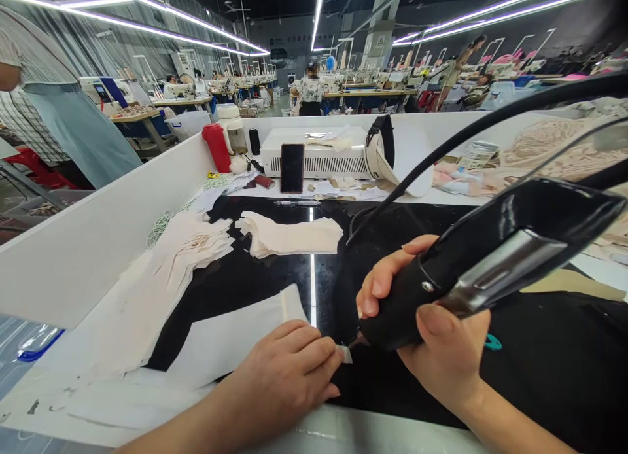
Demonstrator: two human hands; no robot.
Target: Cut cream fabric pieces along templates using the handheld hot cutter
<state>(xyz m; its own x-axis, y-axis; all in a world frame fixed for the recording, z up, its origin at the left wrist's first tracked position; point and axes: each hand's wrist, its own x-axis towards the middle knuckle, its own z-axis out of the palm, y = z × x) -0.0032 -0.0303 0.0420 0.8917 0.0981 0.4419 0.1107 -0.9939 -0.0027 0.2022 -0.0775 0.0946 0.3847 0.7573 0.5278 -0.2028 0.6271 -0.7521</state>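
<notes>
- Two hands meet low at the middle of the black bench (275, 277), and between them sits a small pale scrap of fabric (346, 354), mostly hidden, so you cannot make out its full shape.
- Far left, a standing person (59, 107) in a striped top is cut off by the frame edge.
- Loose pale pieces (161, 277) fan out on the bench's left side, with a neater stack (289, 235) just behind them.
- Your left hand (289, 369) lies flat, fingers together, fingertips pressing the scrap down; it grips nothing.
- Behind, a dark phone (292, 167) leans upright against a white ribbed box (318, 156), and a pen (297, 203) lies in front of it.
- Your right hand (432, 330) is clamped around the glossy black handle of a corded tool (490, 258); its tip touches the scrap just beside your left fingertips, though the tip itself is hard to see.
- Its black cable (441, 153) arcs up and right, out of frame.
- Something small and teal (493, 342) peeks out behind your right hand, too hidden to identify.
</notes>
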